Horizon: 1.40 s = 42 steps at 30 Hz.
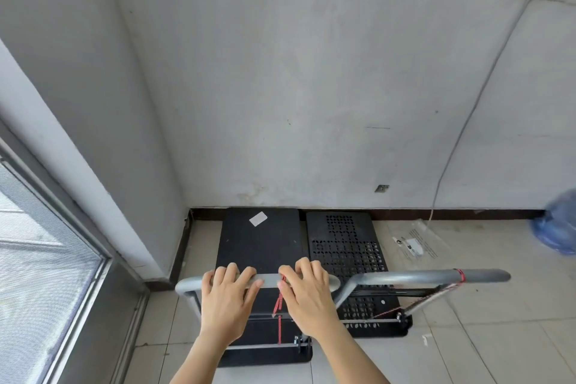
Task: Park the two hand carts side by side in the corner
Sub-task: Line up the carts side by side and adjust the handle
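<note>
Two black platform hand carts stand side by side against the far wall. The left cart [260, 243] has a solid deck with a white sticker and sits nearest the corner. The right cart [346, 246] has a perforated deck. Each has a grey tube handle with red cord tied to it. My left hand [226, 299] and my right hand [307, 293] both lie over the left cart's handle [187, 285], fingers curled on the bar. The right cart's handle [436, 277] is untouched.
A window frame [62, 246] runs along the left, beside a wall pillar. A clear plastic sheet [414, 245] lies on the tiled floor right of the carts. A blue water bottle [558, 224] stands at far right. A thin cable [467, 121] hangs down the wall.
</note>
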### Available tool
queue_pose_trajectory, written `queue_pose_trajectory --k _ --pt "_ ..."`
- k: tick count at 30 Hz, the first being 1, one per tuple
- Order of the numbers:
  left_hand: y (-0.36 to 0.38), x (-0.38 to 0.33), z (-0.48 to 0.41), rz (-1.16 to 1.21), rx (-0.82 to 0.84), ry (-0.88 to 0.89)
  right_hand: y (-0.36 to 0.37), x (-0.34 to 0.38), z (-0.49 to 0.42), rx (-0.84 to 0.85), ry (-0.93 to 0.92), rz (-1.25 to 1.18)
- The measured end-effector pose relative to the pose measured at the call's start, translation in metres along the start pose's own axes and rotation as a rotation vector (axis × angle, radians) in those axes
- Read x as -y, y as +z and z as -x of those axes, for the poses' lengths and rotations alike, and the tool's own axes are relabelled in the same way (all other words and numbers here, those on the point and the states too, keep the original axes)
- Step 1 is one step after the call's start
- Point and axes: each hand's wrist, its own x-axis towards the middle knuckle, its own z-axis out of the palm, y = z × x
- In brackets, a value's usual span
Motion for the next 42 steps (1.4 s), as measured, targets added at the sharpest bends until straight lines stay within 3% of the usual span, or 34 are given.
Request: queue_pose_trajectory --k 3,8,16,21,23,26,28,30,42 --pt "-0.004 -0.004 0.006 0.022 -0.002 -0.031 -0.014 -0.008 0.012 0.043 -0.004 -0.034" --pt "-0.006 -0.054 -0.004 0.129 0.004 -0.045 -0.045 -0.075 0.047 -0.058 0.113 0.065" --pt "0.024 -0.236 -0.038 0.362 0.09 0.227 -0.11 -0.228 0.096 -0.123 0.35 0.28" --pt "0.064 -0.342 -0.049 0.432 0.198 0.217 -0.126 -0.306 0.096 -0.045 0.34 0.31" --pt "0.084 -0.375 -0.055 0.435 0.142 0.236 -0.125 -0.33 0.093 -0.065 0.266 0.338" --pt "0.086 -0.387 -0.06 0.395 0.144 0.224 -0.122 -0.336 0.091 -0.07 0.257 0.301" --pt "0.101 -0.403 -0.044 0.302 0.127 0.097 -0.103 -0.366 0.098 0.006 0.123 0.218" --pt "0.094 -0.403 -0.046 0.375 0.144 0.083 -0.104 -0.373 0.097 0.016 0.119 0.193" --pt "0.071 -0.402 0.001 0.441 0.197 0.14 -0.105 -0.342 0.151 -0.038 0.142 0.102"
